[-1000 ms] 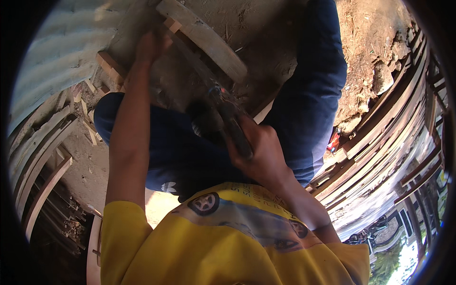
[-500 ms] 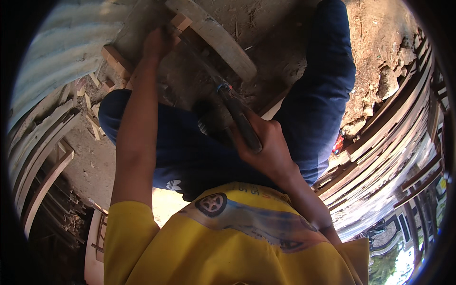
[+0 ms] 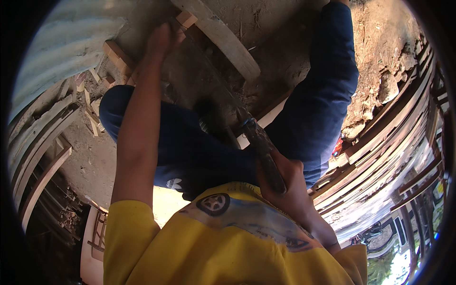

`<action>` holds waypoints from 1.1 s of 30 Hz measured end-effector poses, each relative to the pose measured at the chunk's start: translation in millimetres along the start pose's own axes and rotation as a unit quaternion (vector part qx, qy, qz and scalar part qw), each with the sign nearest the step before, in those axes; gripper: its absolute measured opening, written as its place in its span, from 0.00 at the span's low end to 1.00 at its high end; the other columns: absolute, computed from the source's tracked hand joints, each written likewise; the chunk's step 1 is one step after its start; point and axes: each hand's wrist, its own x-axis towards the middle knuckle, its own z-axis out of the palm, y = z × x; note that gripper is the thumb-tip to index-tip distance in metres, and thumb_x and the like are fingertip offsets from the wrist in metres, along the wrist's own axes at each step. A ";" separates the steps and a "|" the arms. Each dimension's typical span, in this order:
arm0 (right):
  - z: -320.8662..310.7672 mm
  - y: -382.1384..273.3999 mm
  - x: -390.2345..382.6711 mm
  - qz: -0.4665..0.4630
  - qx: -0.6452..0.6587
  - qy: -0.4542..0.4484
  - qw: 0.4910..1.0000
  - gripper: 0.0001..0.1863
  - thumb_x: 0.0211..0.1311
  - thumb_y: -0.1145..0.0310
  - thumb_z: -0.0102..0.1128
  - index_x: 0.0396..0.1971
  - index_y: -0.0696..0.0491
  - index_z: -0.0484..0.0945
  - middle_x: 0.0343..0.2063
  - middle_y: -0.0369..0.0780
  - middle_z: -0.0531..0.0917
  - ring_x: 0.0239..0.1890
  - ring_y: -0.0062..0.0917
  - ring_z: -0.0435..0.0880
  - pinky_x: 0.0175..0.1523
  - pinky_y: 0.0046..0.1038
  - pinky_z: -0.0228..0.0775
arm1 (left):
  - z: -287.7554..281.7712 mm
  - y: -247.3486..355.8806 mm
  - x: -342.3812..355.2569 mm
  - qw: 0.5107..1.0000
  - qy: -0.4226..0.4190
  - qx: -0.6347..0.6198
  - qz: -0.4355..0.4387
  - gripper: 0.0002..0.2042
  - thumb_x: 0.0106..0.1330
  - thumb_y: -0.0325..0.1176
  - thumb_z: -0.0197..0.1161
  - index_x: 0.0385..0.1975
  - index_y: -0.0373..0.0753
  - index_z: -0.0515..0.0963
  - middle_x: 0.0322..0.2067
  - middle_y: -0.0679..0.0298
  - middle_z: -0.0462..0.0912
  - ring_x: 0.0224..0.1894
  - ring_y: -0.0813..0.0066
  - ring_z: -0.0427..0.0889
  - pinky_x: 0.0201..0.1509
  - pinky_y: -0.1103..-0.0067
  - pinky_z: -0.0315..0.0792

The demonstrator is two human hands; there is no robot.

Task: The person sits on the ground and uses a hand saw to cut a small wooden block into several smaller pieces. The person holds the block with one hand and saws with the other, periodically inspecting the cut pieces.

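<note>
right hand (image 3: 288, 176) has fingers curled round saw (image 3: 259, 141), best kept straight; left hand (image 3: 161, 42), upper left by block (image 3: 186, 19), grip unclear

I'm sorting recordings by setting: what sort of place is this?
Probably a makeshift woodworking yard: long boards lie stacked at the right, wood pieces lie on dirt ground, and the right hand holds what looks like a saw.

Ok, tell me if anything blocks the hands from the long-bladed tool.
Nothing visible does: the right hand grips the long-bladed tool directly by its handle. The left hand is near the blade's far end, beside a wood block; its grip is unclear.
</note>
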 end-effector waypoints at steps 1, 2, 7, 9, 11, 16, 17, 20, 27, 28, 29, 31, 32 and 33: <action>2.9 -0.8 13.5 -0.003 -0.017 -0.010 1.000 0.13 0.55 0.78 0.58 0.42 0.63 0.77 0.15 0.44 0.78 0.16 0.22 0.80 0.23 0.25 0.67 | -3.5 7.5 1.4 1.000 -0.009 0.000 -0.014 0.24 0.50 0.46 0.71 0.40 0.35 0.77 0.39 0.48 0.82 0.45 0.50 0.81 0.46 0.62 0.75; 8.2 -1.4 40.3 -0.005 -0.033 -0.021 0.999 0.14 0.55 0.78 0.58 0.43 0.63 0.77 0.15 0.44 0.79 0.16 0.21 0.80 0.23 0.25 0.68 | -7.2 14.9 2.2 0.999 -0.019 0.000 -0.028 0.25 0.49 0.47 0.71 0.40 0.34 0.77 0.39 0.48 0.82 0.45 0.50 0.81 0.46 0.62 0.75; 11.0 -4.7 30.4 -0.020 -0.001 0.009 1.000 0.11 0.55 0.79 0.58 0.40 0.63 0.77 0.16 0.45 0.79 0.15 0.21 0.79 0.22 0.25 0.66 | -23.8 17.0 -8.3 0.999 -0.027 0.040 0.008 0.24 0.51 0.48 0.69 0.40 0.34 0.77 0.39 0.48 0.82 0.45 0.49 0.81 0.47 0.62 0.75; 6.6 -0.5 1.1 -0.025 -0.008 0.024 0.999 0.11 0.55 0.79 0.59 0.39 0.63 0.77 0.16 0.45 0.79 0.15 0.20 0.79 0.21 0.25 0.66 | -18.0 15.4 -4.4 0.999 -0.009 0.046 0.003 0.24 0.52 0.48 0.68 0.40 0.34 0.78 0.38 0.48 0.82 0.44 0.49 0.81 0.46 0.62 0.75; 10.0 3.9 8.8 -0.019 0.007 0.001 1.000 0.12 0.55 0.79 0.58 0.41 0.63 0.77 0.16 0.44 0.79 0.15 0.20 0.79 0.21 0.24 0.66 | -12.9 17.1 -5.4 0.999 -0.011 0.026 -0.021 0.24 0.53 0.48 0.68 0.41 0.34 0.78 0.38 0.48 0.82 0.44 0.49 0.81 0.46 0.62 0.75; 16.8 -3.5 41.9 -0.027 0.002 0.008 1.000 0.13 0.56 0.79 0.57 0.42 0.62 0.77 0.15 0.40 0.79 0.15 0.18 0.78 0.21 0.24 0.65 | -13.3 15.5 -0.9 0.999 -0.036 0.013 0.014 0.24 0.53 0.49 0.68 0.39 0.34 0.78 0.36 0.48 0.83 0.42 0.49 0.82 0.44 0.62 0.76; 13.9 -7.0 18.3 -0.005 0.016 0.004 1.000 0.11 0.56 0.79 0.58 0.41 0.62 0.77 0.15 0.40 0.78 0.15 0.18 0.78 0.21 0.23 0.65 | -14.4 15.7 -2.7 0.998 -0.048 0.039 0.012 0.24 0.53 0.49 0.68 0.39 0.33 0.78 0.35 0.48 0.83 0.42 0.49 0.82 0.44 0.62 0.76; 3.7 -5.2 -4.9 0.002 0.014 0.008 1.000 0.11 0.56 0.78 0.59 0.40 0.62 0.78 0.14 0.40 0.78 0.15 0.14 0.75 0.21 0.23 0.63 | -3.1 9.1 -8.3 0.994 0.085 -0.006 0.061 0.24 0.53 0.51 0.68 0.36 0.33 0.79 0.33 0.48 0.83 0.39 0.48 0.82 0.41 0.62 0.76; 17.6 -11.6 33.1 0.019 0.046 0.034 0.998 0.10 0.58 0.78 0.58 0.40 0.63 0.78 0.13 0.39 0.77 0.15 0.11 0.72 0.20 0.21 0.62 | -12.5 16.0 -13.0 0.998 0.000 0.016 0.055 0.24 0.52 0.50 0.69 0.37 0.33 0.79 0.34 0.47 0.83 0.40 0.50 0.83 0.43 0.63 0.76; 12.5 -11.1 21.6 0.016 0.036 0.037 0.999 0.08 0.57 0.78 0.58 0.37 0.63 0.78 0.13 0.40 0.77 0.14 0.12 0.73 0.20 0.21 0.62 | -18.0 16.4 -3.3 0.999 -0.001 0.024 0.037 0.25 0.52 0.50 0.69 0.37 0.32 0.79 0.34 0.47 0.83 0.40 0.50 0.83 0.43 0.63 0.76; 6.5 -6.3 -3.1 0.023 0.030 0.037 0.999 0.06 0.57 0.77 0.59 0.34 0.63 0.78 0.13 0.41 0.77 0.14 0.12 0.73 0.20 0.22 0.62 | -19.3 16.4 -2.8 0.999 -0.013 0.032 0.017 0.25 0.51 0.50 0.70 0.38 0.32 0.79 0.35 0.47 0.83 0.41 0.50 0.83 0.43 0.63 0.76; 6.5 -5.9 -10.9 0.036 0.029 0.035 0.998 0.05 0.57 0.76 0.60 0.30 0.62 0.77 0.13 0.41 0.76 0.15 0.13 0.75 0.20 0.22 0.62 | -18.8 20.6 -4.3 1.000 -0.016 0.003 -0.008 0.26 0.51 0.51 0.70 0.39 0.32 0.79 0.35 0.47 0.83 0.41 0.50 0.82 0.43 0.62 0.76; 10.1 -2.0 2.1 0.036 0.039 0.033 0.998 0.04 0.56 0.76 0.60 0.29 0.62 0.77 0.13 0.42 0.77 0.16 0.13 0.76 0.20 0.22 0.62 | -19.5 21.9 -6.1 1.000 -0.017 -0.011 -0.021 0.27 0.50 0.51 0.70 0.39 0.32 0.79 0.36 0.47 0.83 0.42 0.49 0.82 0.44 0.62 0.76; 12.5 -0.5 19.5 0.033 0.047 0.038 0.998 0.05 0.56 0.76 0.60 0.27 0.62 0.76 0.13 0.42 0.77 0.16 0.13 0.77 0.20 0.22 0.62 | -21.8 27.4 -4.5 1.000 -0.019 -0.011 -0.016 0.27 0.50 0.51 0.70 0.39 0.32 0.79 0.36 0.47 0.83 0.42 0.49 0.82 0.44 0.62 0.76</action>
